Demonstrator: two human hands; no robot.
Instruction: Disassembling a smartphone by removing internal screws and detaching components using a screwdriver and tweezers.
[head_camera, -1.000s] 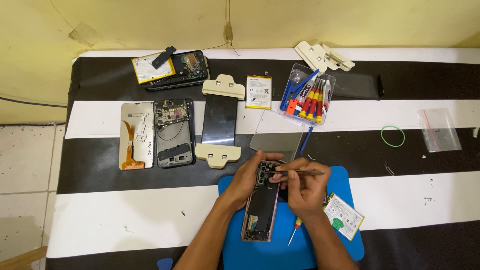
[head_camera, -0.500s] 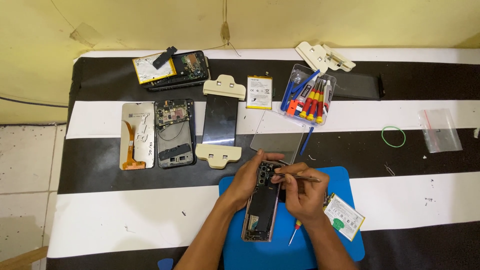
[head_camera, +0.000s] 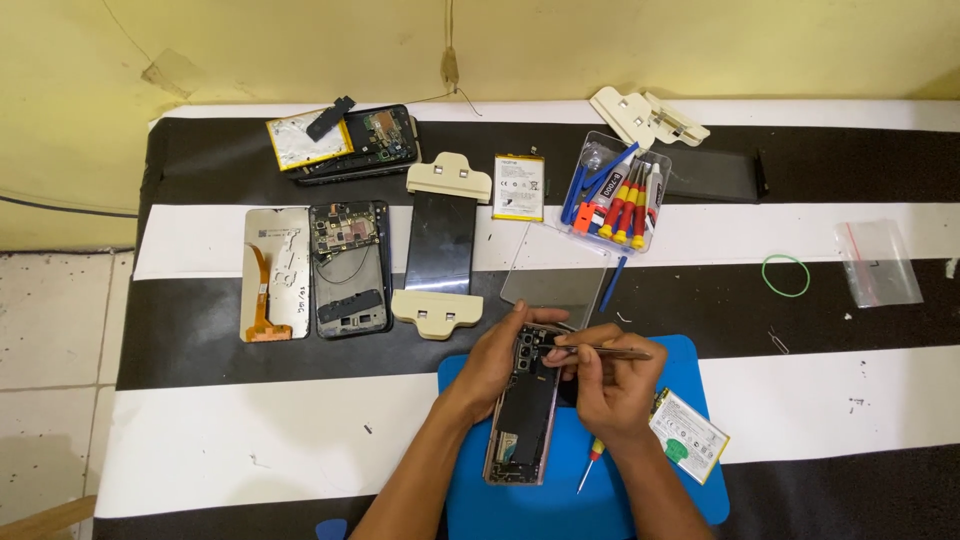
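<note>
**Tweezers settle over the camera end**

Left hand (head_camera: 497, 360) clamps the opened phone (head_camera: 524, 415) on the blue mat (head_camera: 670, 480). Right hand (head_camera: 612, 385), fingers pinched around the tweezers (head_camera: 598, 351), has shifted slightly inward since a second ago, tips now working at the phone's top.

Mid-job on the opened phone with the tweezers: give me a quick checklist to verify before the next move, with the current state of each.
1. Opened phone lies on the blue mat: ok.
2. Left hand steadies the phone's upper edge: ok.
3. Right hand grips the tweezers, tips at the camera end: ok.
4. Whether the tips hold a part: cannot tell, too small.
5. Small screwdriver lies on the mat close to the right wrist, could be knocked: not ok.
6. Loose battery overhangs the mat's right edge: not ok.
</note>
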